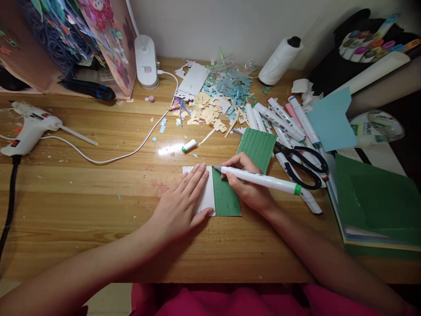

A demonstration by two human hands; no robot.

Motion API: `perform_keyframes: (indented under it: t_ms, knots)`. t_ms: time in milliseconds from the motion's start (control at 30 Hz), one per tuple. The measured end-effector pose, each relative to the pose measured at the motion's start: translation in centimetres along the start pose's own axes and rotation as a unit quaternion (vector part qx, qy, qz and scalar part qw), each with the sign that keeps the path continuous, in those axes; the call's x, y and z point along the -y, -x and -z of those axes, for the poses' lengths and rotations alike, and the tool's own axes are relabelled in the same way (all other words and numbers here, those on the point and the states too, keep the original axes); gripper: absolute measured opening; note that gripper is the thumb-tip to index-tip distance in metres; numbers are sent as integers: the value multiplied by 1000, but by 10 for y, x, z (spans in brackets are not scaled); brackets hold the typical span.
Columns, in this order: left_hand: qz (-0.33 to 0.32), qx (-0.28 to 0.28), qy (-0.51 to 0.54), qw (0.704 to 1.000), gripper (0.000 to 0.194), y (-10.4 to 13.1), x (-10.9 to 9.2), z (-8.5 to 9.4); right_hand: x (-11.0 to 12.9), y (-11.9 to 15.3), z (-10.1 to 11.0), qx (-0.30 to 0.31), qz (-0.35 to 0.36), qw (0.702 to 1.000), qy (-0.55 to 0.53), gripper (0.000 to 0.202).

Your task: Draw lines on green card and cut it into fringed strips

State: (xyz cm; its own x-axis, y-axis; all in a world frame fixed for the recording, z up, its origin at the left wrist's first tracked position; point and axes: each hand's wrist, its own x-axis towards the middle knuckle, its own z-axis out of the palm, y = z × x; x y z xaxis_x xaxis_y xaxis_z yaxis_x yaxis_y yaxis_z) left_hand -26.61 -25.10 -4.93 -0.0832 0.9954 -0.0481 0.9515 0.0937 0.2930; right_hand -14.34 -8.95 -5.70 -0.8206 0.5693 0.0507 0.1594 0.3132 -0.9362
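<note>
My left hand (179, 199) lies flat on a white card (208, 193), its fingers stretched toward the card's top edge. The white card covers part of a green card (227, 199), along a straight edge. In my right hand (246, 182) is a white marker with a green end (263, 177), gripped like a pen, its tip at the top of the green card beside the white edge. Behind my right hand lies another green card (258, 147) with dark parallel lines. A small white cap with a green end (189, 145) rests beyond the cards.
Paper scraps (213, 98) pile up at the back. Black-handled scissors (304, 162) lie on markers (283, 120) to the right, near stacked green sheets (375, 202). A glue gun (31, 125) and white cable (131, 151) are on the left; a lamp base (146, 63) stands behind.
</note>
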Motion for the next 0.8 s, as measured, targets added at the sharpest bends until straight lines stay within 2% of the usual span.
perform_keyframes:
  t_ms: [800]
  knots:
    - [0, 4, -5, 1000, 73, -2, -1, 9, 0, 0, 2, 11, -2, 1000, 23, 5]
